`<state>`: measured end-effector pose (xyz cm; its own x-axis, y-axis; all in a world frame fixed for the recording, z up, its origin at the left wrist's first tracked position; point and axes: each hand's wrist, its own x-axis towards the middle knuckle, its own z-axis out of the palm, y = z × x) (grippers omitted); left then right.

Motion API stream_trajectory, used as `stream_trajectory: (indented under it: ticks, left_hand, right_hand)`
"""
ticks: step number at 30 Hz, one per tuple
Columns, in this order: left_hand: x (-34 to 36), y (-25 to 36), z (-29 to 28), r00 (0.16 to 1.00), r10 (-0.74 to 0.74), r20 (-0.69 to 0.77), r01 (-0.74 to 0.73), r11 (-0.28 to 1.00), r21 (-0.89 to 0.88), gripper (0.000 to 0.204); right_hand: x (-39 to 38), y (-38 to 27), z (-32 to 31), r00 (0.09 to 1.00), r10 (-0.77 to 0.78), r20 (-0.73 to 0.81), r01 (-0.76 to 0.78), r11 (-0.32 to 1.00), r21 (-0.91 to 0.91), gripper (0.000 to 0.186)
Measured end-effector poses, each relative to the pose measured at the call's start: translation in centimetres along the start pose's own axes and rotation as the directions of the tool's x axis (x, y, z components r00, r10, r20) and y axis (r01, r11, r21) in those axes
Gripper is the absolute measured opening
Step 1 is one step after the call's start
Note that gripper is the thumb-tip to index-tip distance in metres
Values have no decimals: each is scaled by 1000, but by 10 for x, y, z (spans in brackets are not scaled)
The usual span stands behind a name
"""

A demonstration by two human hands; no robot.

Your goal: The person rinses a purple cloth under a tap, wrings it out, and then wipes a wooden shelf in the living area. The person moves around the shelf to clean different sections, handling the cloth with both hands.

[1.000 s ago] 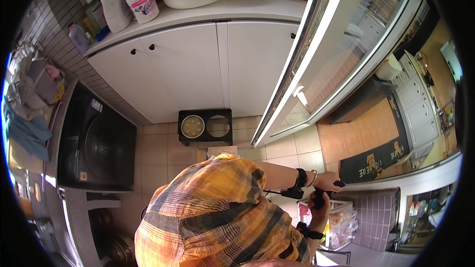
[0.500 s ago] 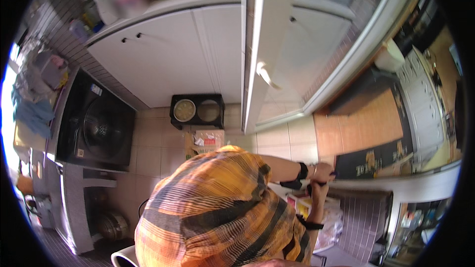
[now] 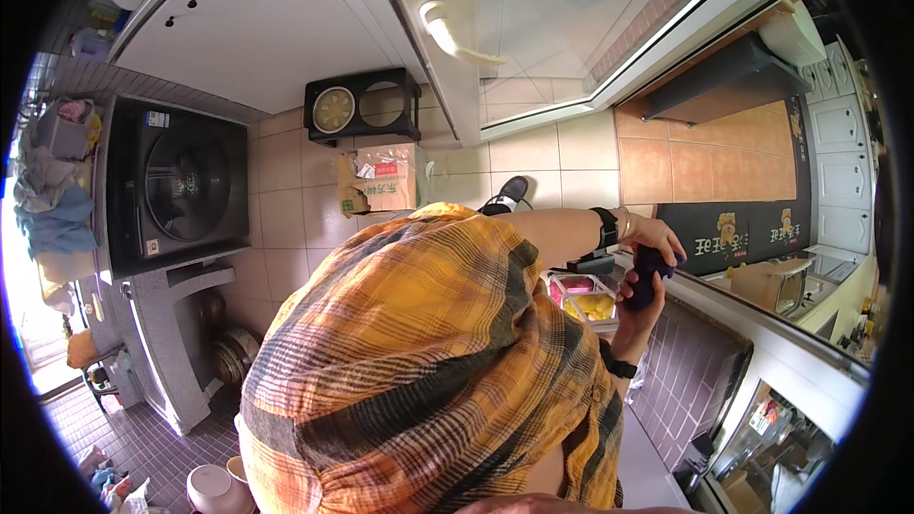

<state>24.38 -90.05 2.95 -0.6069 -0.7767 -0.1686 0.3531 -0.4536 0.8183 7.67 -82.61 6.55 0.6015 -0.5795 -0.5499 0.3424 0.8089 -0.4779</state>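
Observation:
A dark purple, elongated, rounded thing [image 3: 644, 293] is held between my two hands, to the right of my body; its kind I cannot make out. My left hand [image 3: 653, 236], on the arm with a black band and a bracelet, grips its upper end. From below, my right hand [image 3: 636, 309] closes its fingers round the lower part, a black band on its wrist. Just left of the hands stands a clear box [image 3: 571, 278] with pink and yellow things in it. My plaid shirt [image 3: 400, 343] covers much of the middle.
An open cardboard box [image 3: 392, 188] lies on the tiles near a black stand [image 3: 314, 116] holding a round bowl [image 3: 334, 109]. A glass door with a white handle [image 3: 440, 27] stands beyond. To the left is a black washing machine [image 3: 181, 183]; a dark mat [image 3: 733, 240] lies at right.
The view has shifted, and the hands appear higher and farther right. The purple thing, mostly hidden before, now shows between them. A shoe and more of the cardboard box have come into sight.

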Motion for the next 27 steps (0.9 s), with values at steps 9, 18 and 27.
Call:
stream_trajectory:
  ticks: [9,18,27]
  left_hand:
    - [81,81,-47,975,151,-160,-105,959,264,46]
    - [172,94,-113,817,317,-482,130,712,690,54]
    - [288,156,-131,949,12,-316,84,954,287,33]
  right_hand:
    - [93,-83,31,989,-121,-80,104,977,-186,37]
    - [197,-141,9,792,-515,-327,-254,209,-944,40]
    - [211,-279,-45,733,-590,-338,-28,471,-882,46]
